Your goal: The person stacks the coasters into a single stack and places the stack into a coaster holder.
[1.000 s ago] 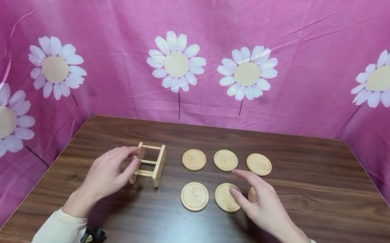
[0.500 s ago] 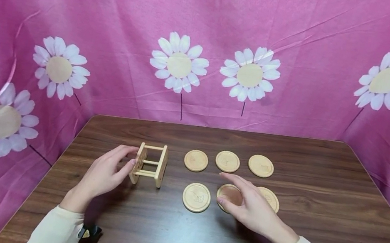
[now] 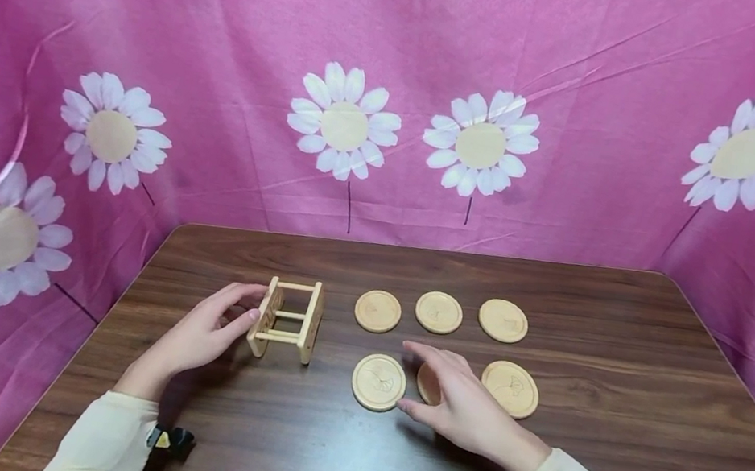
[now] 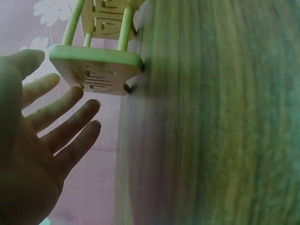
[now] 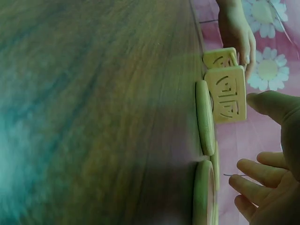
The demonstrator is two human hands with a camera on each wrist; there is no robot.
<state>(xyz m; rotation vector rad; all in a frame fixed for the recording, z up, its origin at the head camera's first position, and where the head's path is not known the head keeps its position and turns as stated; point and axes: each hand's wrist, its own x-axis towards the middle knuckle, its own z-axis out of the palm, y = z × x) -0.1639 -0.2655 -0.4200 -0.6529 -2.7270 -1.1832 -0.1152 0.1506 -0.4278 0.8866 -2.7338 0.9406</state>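
Observation:
A small pale wooden coaster rack (image 3: 287, 320) with cut-out side panels and thin rods stands on the left of the table. My left hand (image 3: 200, 333) is at its left side, fingers loosely extended; in the left wrist view the fingers (image 4: 70, 122) spread beside the panel, and contact is hard to judge. Round wooden coasters with engraved pictures lie flat in two rows. Over the middle coaster (image 3: 427, 384) of the front row hovers my right hand (image 3: 462, 403), partly hiding it. Its thumb and forefinger are apart, near the right edge of the front left coaster (image 3: 378, 382).
Behind are three more coasters: left (image 3: 377, 311), middle (image 3: 438, 312) and right (image 3: 502, 320). The front right coaster (image 3: 510, 389) lies beyond my right hand. A pink cloth (image 3: 408, 28) with daisies hangs round the dark wooden table (image 3: 287, 450).
My right hand has moved left across the front row, uncovering the front right coaster. My left fingertips have drawn back slightly from over the rack's left panel. Rack and coasters look unmoved.

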